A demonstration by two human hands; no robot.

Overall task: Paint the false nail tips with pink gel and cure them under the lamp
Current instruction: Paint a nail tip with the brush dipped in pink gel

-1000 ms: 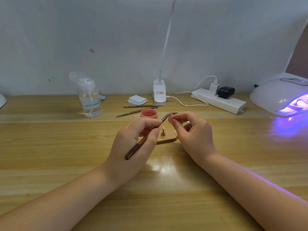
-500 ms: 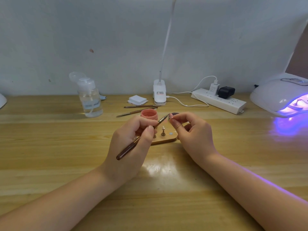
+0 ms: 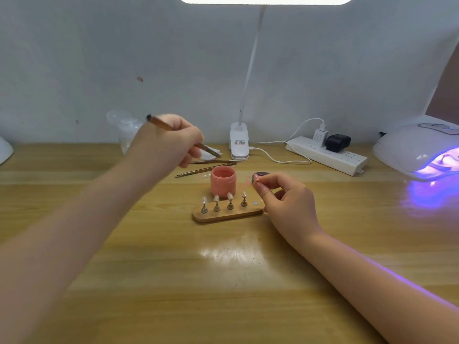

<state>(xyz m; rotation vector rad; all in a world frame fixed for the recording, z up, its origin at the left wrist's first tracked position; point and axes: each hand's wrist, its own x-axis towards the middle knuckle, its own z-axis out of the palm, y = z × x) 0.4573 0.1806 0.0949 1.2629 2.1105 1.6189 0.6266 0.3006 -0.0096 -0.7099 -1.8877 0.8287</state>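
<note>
Four false nail tips (image 3: pixel 223 198) are standing on the wooden holder (image 3: pixel 227 214), just in front of the open gel jar (image 3: pixel 223 181). The right hand (image 3: pixel 283 197) is pinching a fifth tip (image 3: pixel 257 180) right of the jar. The left hand (image 3: pixel 171 142) is gripping the brush (image 3: pixel 182 136) behind-left of the jar, apparently between strokes. Next move, likely: curing in the lamp (image 3: pixel 419 152), far right of the jar, across open table.

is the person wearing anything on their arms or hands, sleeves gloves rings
No. Both forearms are bare up to the frame edge, with no sleeves showing. The left hand and right hand have no gloves, and no rings, watch or bracelets are visible.
</note>
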